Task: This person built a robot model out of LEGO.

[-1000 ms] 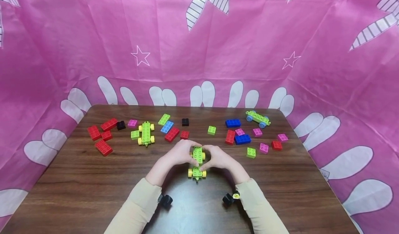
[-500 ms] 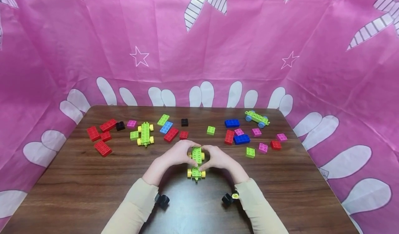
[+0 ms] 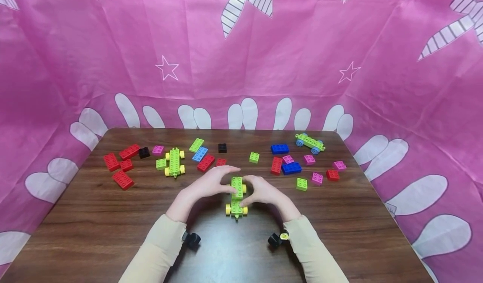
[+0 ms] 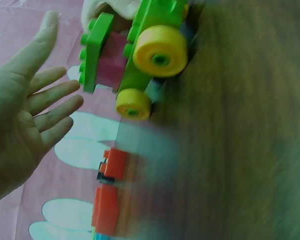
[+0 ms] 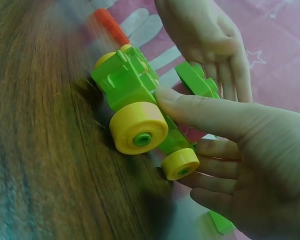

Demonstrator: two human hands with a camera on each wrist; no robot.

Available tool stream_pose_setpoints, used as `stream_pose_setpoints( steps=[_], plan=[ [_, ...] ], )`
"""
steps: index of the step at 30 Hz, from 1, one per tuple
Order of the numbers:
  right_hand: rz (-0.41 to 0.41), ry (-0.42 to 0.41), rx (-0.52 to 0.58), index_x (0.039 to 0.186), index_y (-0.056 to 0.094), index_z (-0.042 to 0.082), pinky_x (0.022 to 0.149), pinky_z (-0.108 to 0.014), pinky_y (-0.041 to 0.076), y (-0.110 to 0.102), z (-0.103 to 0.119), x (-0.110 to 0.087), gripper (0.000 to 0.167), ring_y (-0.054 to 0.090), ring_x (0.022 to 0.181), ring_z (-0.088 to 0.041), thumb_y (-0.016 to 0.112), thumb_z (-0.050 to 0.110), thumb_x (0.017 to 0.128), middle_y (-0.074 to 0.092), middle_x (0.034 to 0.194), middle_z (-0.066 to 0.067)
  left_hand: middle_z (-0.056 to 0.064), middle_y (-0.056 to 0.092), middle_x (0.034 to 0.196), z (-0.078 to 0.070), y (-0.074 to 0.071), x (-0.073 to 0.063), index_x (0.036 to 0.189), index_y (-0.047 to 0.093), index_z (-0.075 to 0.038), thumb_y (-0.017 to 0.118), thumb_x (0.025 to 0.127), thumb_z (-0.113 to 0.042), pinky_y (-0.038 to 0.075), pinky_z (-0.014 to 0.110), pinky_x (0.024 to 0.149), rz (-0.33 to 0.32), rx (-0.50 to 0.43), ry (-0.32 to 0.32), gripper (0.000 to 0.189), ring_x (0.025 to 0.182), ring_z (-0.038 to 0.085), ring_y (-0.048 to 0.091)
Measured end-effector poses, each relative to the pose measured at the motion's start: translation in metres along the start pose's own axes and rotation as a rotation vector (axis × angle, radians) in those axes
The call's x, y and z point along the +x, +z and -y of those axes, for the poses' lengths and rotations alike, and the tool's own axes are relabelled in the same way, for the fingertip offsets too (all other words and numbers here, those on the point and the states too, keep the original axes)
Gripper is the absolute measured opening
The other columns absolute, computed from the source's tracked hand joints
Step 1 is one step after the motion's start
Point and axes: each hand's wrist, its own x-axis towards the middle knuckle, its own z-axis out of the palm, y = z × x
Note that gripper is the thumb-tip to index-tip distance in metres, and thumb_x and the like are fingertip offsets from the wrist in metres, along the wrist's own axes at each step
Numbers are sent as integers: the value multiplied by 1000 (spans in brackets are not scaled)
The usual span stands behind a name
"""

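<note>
Away from the toy came my left hand [image 3: 209, 182], its fingers straight and loosely spread, holding nothing; half a second earlier its fingertips had all but met my right hand [image 3: 263, 190] at the far end. That suggested to me the pressing there was finished, with the stack staying up by itself. My right hand had not let go: its thumb lay on the lime-green plastic wheeled base [image 3: 237, 210], its fingers curved round the other side, a light hold as far as I could judge. Base and stack stood upright on the dark brown wood-grain table [image 3: 241, 253], straight in front of me between both hands. Yellow round plastic wheels [image 4: 161, 51] flanked it. A lime-green studded plastic brick [image 3: 237, 183] sat raised over its far end, on what seemed, through the blur, a pink block [image 4: 112, 62].
</note>
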Motion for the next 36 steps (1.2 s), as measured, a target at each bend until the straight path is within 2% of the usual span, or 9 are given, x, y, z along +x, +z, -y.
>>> stream_pose_setpoints(
  steps=[5,10,13,16,22,36],
  plan=[
    [2,-10,-21,138,47,-6,110,-51,39,0,-3,1,87,49,131,-34,87,34,71,54,138,-21,9,59,137,9,-15,1,137,55,-7,71,90,-31,43,47,108,-90,47,-16,56,128,26,54],
    [-1,-11,-33,139,47,-4,112,-50,38,-1,-5,0,88,49,132,-33,86,38,72,54,139,-19,12,62,133,23,-29,3,133,59,-5,72,90,-21,42,48,108,-191,79,-37,48,127,30,54],
    [-8,-16,-22,139,48,-2,111,-50,38,-3,-6,-1,89,48,132,-32,87,39,70,55,139,-17,13,61,134,30,-35,7,133,59,-6,74,87,-16,40,50,109,-211,94,-60,49,129,32,52],
    [-30,-34,10,139,50,3,111,-51,38,-5,-5,-2,87,49,132,-30,88,39,69,55,139,-12,14,59,135,37,-38,13,134,58,-7,75,86,-14,39,51,110,-193,125,-79,52,130,33,51],
    [-57,-63,62,137,53,13,110,-54,39,-6,-4,-2,80,47,133,-28,86,40,71,55,140,-6,15,59,136,47,-37,27,135,56,-4,78,84,-14,40,48,110,-115,194,-109,57,130,32,51],
    [-61,-81,106,136,53,10,107,-51,43,-6,-3,-3,76,53,127,-27,86,35,73,58,137,-7,14,61,134,56,-28,52,132,59,-4,78,83,-16,42,44,109,12,274,-163,54,128,30,54]
  ],
)
